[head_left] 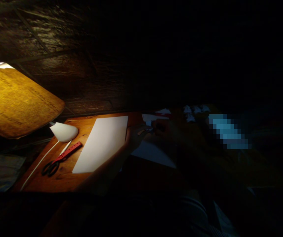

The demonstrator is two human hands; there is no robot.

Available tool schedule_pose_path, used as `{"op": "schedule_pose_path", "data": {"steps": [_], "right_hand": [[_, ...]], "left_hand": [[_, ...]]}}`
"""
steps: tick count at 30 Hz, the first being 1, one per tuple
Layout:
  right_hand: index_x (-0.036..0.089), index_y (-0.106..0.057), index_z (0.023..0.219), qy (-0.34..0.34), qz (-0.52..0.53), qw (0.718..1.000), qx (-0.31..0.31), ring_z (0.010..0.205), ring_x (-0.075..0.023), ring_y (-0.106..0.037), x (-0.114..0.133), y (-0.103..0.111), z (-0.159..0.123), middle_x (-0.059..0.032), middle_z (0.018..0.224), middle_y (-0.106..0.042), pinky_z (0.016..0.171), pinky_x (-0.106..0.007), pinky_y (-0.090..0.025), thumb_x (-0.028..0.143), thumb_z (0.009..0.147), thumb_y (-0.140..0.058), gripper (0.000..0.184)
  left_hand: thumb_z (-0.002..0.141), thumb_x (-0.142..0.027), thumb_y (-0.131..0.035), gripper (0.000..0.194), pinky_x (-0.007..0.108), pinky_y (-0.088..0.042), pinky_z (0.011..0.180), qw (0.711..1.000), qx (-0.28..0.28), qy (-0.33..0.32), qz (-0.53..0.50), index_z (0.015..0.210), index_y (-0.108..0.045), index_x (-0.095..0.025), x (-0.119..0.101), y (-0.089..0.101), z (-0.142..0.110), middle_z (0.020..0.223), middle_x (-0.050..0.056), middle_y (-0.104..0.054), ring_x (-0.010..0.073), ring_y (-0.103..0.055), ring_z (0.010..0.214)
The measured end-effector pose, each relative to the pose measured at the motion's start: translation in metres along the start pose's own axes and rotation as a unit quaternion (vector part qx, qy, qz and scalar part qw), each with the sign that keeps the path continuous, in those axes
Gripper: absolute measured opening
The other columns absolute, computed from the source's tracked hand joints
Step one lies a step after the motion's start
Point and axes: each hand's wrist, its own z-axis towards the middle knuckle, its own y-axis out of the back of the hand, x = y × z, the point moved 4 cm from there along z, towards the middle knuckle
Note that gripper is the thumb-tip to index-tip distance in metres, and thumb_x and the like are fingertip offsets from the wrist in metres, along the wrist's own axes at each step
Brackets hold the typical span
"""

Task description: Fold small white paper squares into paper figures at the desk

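Note:
My left hand (135,134) is closed, its fingers pinching a small pale piece of paper (149,124). Close against that piece, my right hand (165,130) is closed in deep shadow around something dark, perhaps a handle; I cannot make out what it is. A white sheet of paper (101,143) lies to the left, partly behind my left forearm. Beneath my hands is another sheet (155,154), dim and bluish. Just beyond them, a red strip-like object (163,115) rests on or near a further pale sheet (147,117).
At the left a lamp with a yellow printed shade (20,102) and white base (64,131) lights the wooden table (64,176). Black-handled scissors (49,168), a red perforated strip (69,151) and a white pen-like stick (66,147) lie nearby. Several small folded paper shapes (189,117) sit beyond.

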Motion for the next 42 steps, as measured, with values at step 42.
{"op": "schedule_pose_path", "data": {"steps": [42], "right_hand": [[0.021, -0.063, 0.099, -0.034, 0.106, 0.993, -0.045, 0.065, -0.0142, -0.064, 0.000, -0.001, -0.001, -0.0011, 0.076, -0.070, 0.060, -0.026, -0.046, 0.035, 0.091, -0.064, 0.016]], "left_hand": [[0.094, -0.034, -0.076, 0.017, 0.030, -0.067, 0.082, 0.997, -0.023, 0.057, -0.051, 0.101, -0.084, -0.021, -0.001, -0.001, 0.003, 0.099, 0.007, -0.085, 0.0190, -0.081, 0.089]]}}
